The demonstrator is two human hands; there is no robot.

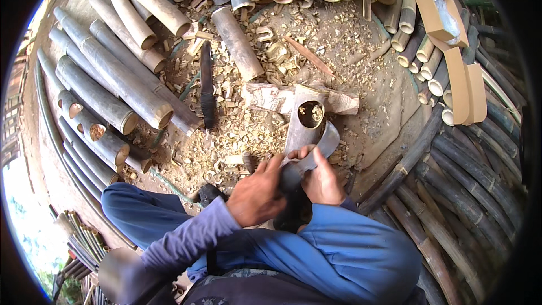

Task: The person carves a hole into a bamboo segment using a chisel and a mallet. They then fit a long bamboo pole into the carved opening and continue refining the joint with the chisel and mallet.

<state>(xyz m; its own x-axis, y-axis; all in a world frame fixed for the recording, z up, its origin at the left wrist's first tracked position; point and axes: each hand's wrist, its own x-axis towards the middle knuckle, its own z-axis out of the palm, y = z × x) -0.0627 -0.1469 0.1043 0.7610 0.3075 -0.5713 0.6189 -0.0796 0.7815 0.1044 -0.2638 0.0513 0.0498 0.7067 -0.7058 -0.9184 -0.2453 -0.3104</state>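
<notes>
In front of my crossed legs I hold a wide grey knife blade [327,138] with a rounded tip, angled up and to the right. My right hand [326,181] pinches the blade, thumb on its near face and fingers curled over it. Closed at the blade's lower end is my left hand [259,192], slightly blurred, next to a dark piece that is partly hidden. Just beyond, a grey bamboo tube [302,131] with a large oval opening leans on a pale split log [268,97]. Its near end goes behind my fingers.
Pale shavings [243,135] litter the ground. A long dark tool with a wrapped end [208,87] lies left of the log, and a bamboo piece [237,42] lies beyond it. Bamboo poles [113,90] are stacked left, far and right. An opened cardboard box [468,93] rests at right.
</notes>
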